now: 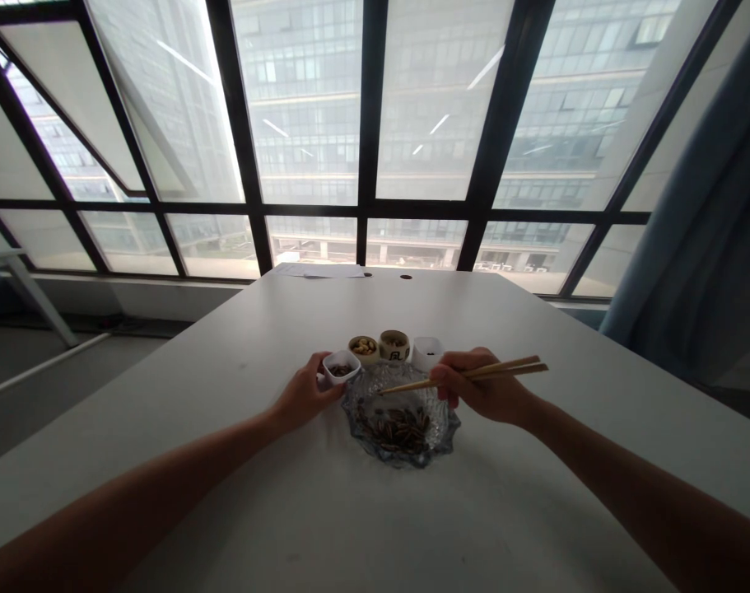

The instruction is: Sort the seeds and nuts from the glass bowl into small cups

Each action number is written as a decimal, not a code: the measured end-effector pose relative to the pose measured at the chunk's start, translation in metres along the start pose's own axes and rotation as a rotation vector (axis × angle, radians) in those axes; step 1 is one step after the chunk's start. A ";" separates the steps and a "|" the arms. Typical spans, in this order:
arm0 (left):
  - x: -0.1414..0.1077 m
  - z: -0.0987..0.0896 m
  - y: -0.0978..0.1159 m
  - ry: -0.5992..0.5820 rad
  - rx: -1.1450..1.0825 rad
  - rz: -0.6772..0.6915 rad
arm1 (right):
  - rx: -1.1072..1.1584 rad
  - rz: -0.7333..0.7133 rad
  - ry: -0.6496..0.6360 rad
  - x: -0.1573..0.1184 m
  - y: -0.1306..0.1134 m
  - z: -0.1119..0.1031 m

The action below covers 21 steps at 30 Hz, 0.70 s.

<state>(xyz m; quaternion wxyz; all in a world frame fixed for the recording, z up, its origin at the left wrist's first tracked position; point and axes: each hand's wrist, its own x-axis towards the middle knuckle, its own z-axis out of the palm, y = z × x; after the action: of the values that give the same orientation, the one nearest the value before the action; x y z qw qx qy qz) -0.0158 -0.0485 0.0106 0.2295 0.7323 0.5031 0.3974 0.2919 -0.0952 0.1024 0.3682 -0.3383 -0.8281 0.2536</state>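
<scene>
My left hand (306,389) grips a small white cup (342,366) with dark brown pieces inside, at the left rim of a clear glass bowl (447,432). In my right hand (479,387) is a pair of wooden chopsticks (507,367), their tips over the bowl's far left part. A small dark bit shows at the tips; whether they pinch it I cannot tell. Long brown seed-like pieces (402,430) lie in the bottom of the bowl. Just behind stand a cup of yellowish nuts (363,347), a cream cup with a dark mark (394,346) and a white cup (427,352).
Everything stands on a white table (239,461). Sheets of paper (319,270) lie at its far edge, near two dark round spots (406,277). Large windows rise behind it, and a blue curtain (689,231) hangs at the right.
</scene>
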 end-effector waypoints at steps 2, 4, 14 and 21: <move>0.000 0.000 0.000 0.007 0.003 0.005 | 0.107 0.074 0.135 0.004 0.005 -0.007; 0.000 0.000 0.000 0.024 0.002 0.010 | 0.175 0.112 0.315 0.007 0.011 -0.016; 0.001 0.001 -0.003 0.027 -0.003 0.010 | -0.305 0.037 0.514 0.000 0.036 -0.045; 0.000 0.001 0.001 0.013 -0.010 0.002 | -0.408 0.108 0.408 0.002 0.033 -0.047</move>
<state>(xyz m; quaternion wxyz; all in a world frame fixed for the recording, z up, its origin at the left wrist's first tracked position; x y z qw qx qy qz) -0.0148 -0.0485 0.0109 0.2293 0.7292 0.5018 0.4049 0.3400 -0.0649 0.1098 0.4376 -0.4930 -0.7515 0.0275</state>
